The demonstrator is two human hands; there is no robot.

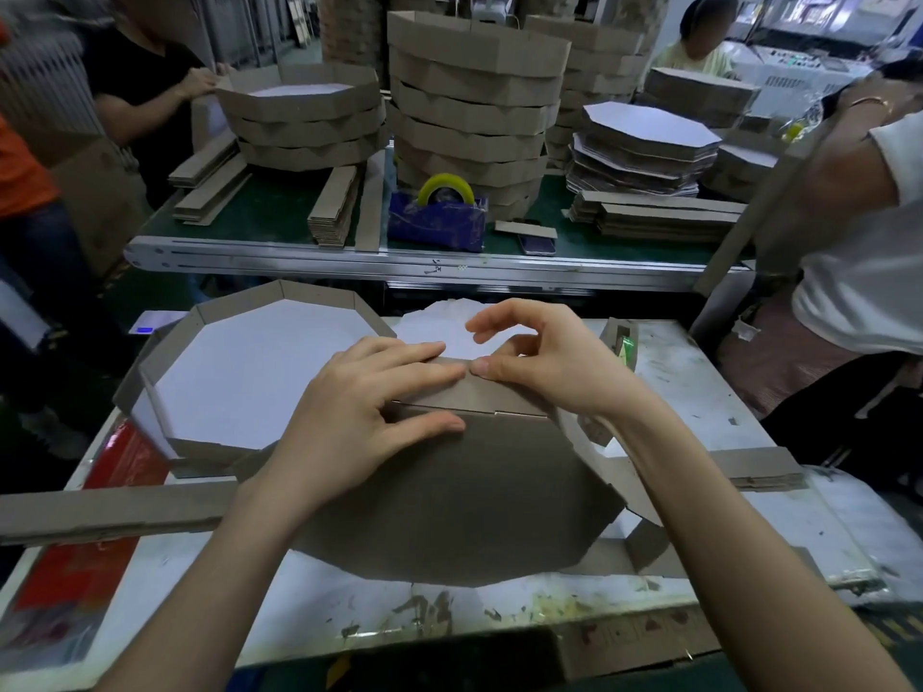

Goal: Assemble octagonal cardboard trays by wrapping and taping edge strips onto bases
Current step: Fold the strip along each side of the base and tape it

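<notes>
A loose cardboard strip [115,511] lies along the near left of the white table [699,392]. Just beyond it sits a finished octagonal tray [259,372], white side up. The left hand [359,407] lies flat, its straight fingers pressing the edge strip [479,392] and its thumb on the brown base [449,496], which sits at the table's centre. The strip stands along the base's far edge. The right hand [544,362] pinches the strip, thumb tip on its outer face beside the left fingertips, other fingers curled over the top and the index finger lifted. A tape dispenser [622,342] stands to the far right.
</notes>
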